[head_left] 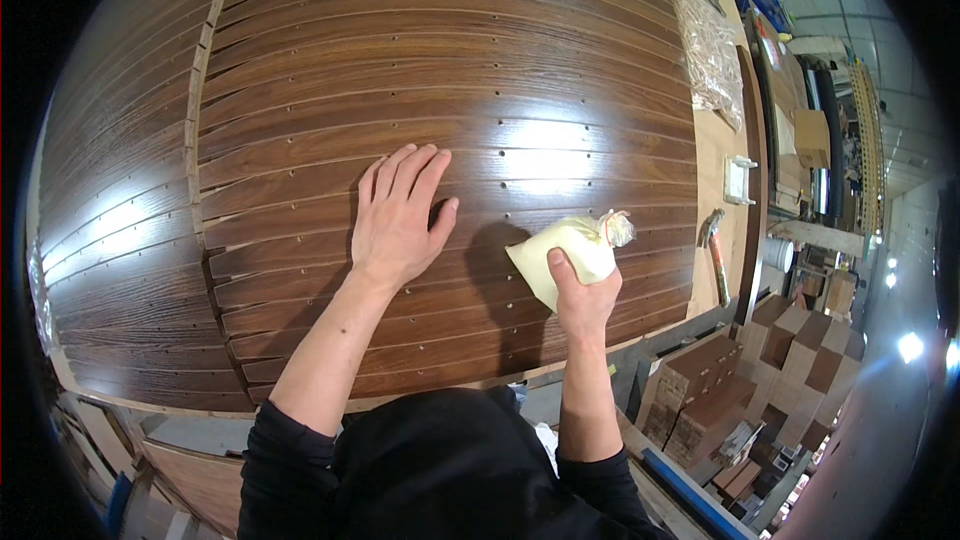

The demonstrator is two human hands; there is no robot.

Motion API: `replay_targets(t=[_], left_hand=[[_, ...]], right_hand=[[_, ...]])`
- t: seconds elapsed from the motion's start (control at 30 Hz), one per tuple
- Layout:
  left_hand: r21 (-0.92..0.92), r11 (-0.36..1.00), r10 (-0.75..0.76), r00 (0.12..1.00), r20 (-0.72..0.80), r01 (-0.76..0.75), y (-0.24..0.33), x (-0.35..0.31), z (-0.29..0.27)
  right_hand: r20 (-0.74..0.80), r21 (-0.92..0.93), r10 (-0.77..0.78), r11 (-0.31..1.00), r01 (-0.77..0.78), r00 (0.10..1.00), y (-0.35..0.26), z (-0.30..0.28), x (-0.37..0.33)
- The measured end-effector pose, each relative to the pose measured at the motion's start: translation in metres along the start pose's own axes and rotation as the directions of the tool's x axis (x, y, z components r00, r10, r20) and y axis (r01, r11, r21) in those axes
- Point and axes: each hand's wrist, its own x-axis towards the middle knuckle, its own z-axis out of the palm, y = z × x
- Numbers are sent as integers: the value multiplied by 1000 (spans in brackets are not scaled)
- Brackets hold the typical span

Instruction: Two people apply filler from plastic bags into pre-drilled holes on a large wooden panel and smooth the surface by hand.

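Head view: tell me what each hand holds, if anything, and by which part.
The right hand holds the pale yellow bag by its body, near the tied end; the left hand holds nothing.

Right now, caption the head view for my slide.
Left hand spread over dark slats, right hand gripping a pale yellow bag, hammer lying to the right.

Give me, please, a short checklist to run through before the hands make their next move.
1. Right hand gripping the pale yellow bag: ok, thumb on its side.
2. Bag's top bunched together: ok.
3. Left hand free: ok, holding nothing, fingers extended over the brown slats.
4. Bag's pointed end directly over a hole: cannot tell from this angle.
5. Hammer off the slats: ok, lying on the pale wood strip to their right.
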Motion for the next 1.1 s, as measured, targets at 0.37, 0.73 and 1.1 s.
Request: replay_targets(t=[0.37,0.73,1.1], left_hand=[[-4,1000,-2,1000,-7,2,2,2,-1],[33,999,-30,1000,7,30,0,1,0],[27,999,-37,999,6,37,-1,3,0]], right_hand=[[-154,209,-40,975,72,987,-9,-13,17],[-31,66,-46,997,48,998,-14,13,35],[-13,-48,-8,999,7,1000,-16,19,38]])
